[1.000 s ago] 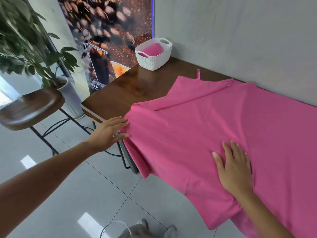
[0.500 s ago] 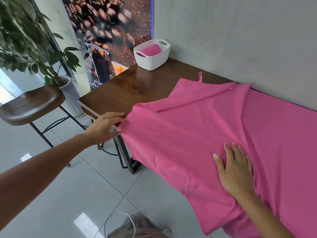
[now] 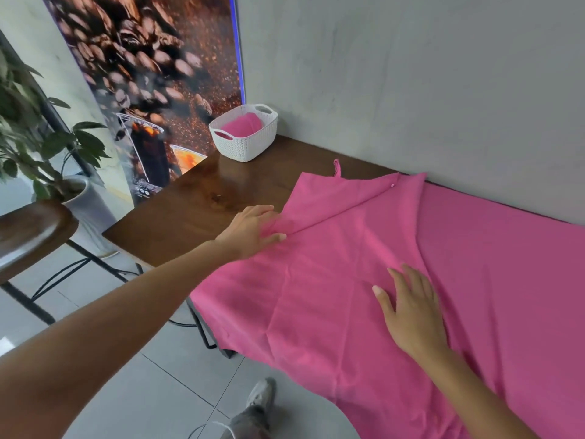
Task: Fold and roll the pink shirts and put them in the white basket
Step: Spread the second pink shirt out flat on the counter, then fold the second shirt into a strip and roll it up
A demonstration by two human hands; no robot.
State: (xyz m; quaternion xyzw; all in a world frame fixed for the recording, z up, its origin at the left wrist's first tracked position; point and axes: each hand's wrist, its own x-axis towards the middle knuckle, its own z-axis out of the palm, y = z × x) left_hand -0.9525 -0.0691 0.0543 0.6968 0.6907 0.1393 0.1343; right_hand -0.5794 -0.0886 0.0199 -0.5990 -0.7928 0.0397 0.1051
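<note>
A grey wall stands beyond both hands, and grey floor tiles lie below the left forearm. The brown wooden table runs under both hands, its bare part stretching away from the left hand toward the far corner. The pink shirt is spread over the table under and between the hands, its near edge hanging off the table's front toward the person; a fold ridge runs from beside the left hand up toward the wall, ending near a small white button, and a thin loop sticks out at the far edge.

A poster of coffee beans with a dark drink cup fills the wall past the left hand; small print near its bottom is too blurred to read. A potted plant and a dark wooden stool stand well out to the left of the left arm.

The white basket sits in the table's far corner, well beyond the left hand, with a rolled pink shirt inside.

The left hand rests on the shirt's left edge, fingers fairly straight; whether they pinch the cloth I cannot tell. The right hand lies flat on the shirt, fingers spread and straight, pressing it down. A grey shoe shows on the floor below, between the two forearms.
</note>
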